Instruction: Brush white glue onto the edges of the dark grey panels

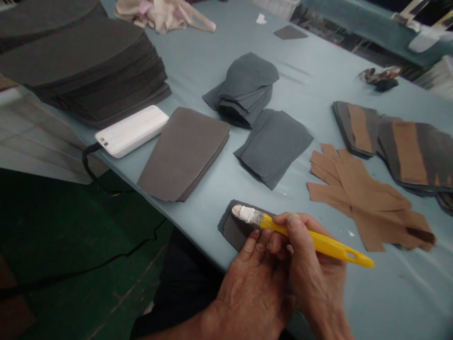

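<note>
My right hand [311, 264] grips a paintbrush with a yellow handle [325, 243]. White stuff coats the ferrule and part of the bristles [242, 212], which rest at the far left edge of a small dark grey-brown piece [238, 231]. Along that edge runs a darker border. My left hand [253, 288] lies flat on the same piece, fingertips pressing it to the table near its close side. Both hands hide much of the piece. Beyond it sit a stack of grey-brown panels [187, 146] and a stack of dark green-grey pieces [274, 144].
A blue-grey covered table [198, 222] has its edge close to my body. Tan strips [368, 193] lie at right, beside dark stacks with tan bands [406, 151]. At left are tall dark panels [88, 61] and a white device [132, 130] with a black cable.
</note>
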The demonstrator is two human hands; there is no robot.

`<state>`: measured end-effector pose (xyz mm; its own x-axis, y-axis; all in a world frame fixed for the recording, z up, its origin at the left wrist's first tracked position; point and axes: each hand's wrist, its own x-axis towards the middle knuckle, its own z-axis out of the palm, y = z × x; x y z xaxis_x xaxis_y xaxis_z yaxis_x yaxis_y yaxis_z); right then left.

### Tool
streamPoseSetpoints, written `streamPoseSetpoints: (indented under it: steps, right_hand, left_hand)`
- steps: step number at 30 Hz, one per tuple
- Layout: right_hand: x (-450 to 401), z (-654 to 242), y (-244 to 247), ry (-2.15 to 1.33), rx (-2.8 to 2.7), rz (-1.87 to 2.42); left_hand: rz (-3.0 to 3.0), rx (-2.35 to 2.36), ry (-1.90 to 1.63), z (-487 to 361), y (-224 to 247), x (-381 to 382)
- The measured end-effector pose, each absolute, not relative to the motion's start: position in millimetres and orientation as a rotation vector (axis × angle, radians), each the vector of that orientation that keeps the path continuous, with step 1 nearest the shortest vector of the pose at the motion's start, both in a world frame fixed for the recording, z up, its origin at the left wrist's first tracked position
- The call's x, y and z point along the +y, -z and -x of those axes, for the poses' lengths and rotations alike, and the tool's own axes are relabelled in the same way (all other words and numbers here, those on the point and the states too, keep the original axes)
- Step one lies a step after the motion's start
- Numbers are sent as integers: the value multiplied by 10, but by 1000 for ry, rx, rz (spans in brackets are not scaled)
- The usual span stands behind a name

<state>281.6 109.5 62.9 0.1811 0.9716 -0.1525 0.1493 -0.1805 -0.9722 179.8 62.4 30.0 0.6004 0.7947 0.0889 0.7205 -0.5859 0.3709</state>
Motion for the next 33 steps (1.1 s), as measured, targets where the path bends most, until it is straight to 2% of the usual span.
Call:
streamPoseSetpoints:
  steps: [7, 15, 23, 33]
  right_hand:
    - [1053, -2794, -674, -1161, -1182, 1501]
    - [1096, -2772, -653, -1084, -1142, 1531]
    - [1054, -2803, -646, -1209, -1222, 1490]
    - [1130, -2798, -581, -958, -1163, 1607]
  left_hand:
    - [-2558, 1226, -489, -1817, -270, 626]
    - [-2633, 1290, -506, -1817, -234, 592]
    - [-2584, 1220, -480, -1842, -317, 679]
    - [-2644, 1336, -533, -1818, -218, 555]
